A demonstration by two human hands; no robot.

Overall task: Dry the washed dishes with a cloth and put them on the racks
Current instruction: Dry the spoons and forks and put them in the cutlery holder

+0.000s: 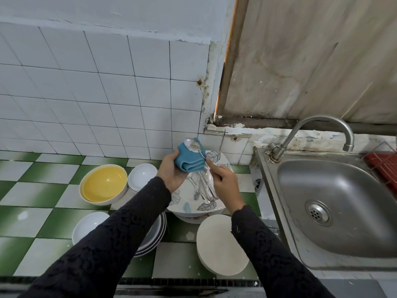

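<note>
Right now I am on the cutlery stage of the drying. My left hand (171, 171) grips a folded blue cloth (189, 158), fingers curled under it and thumb along its side, held up above the tabletop (43, 190). My right hand (225, 181) pinches the handle of a metal spoon (194, 145), whose bowl lies face up on top of the cloth. So both hands are closed on something: one on the cloth, one on the spoon.

Directly below them sits a leaf-patterned plate (191, 208) carrying several more pieces of cutlery (200, 188), which I judge not yet dried. To the left of it stand a yellow bowl (104, 183) and a small white bowl (142, 174), with a stack of white bowls (90, 224) nearer to me, partly hidden by my left sleeve. A plain white plate (219, 244) lies near the tabletop's front edge, beside the sink (335, 201).

Next, I think, the cloth should fold over the spoon's bowl and wipe down along the handle while the right hand turns it. After that the spoon has to travel right, across the sink, to what looks like a red wire rack (384, 166) at the frame's edge. Only its corner shows, so I cannot tell where cutlery would sit in it.
</note>
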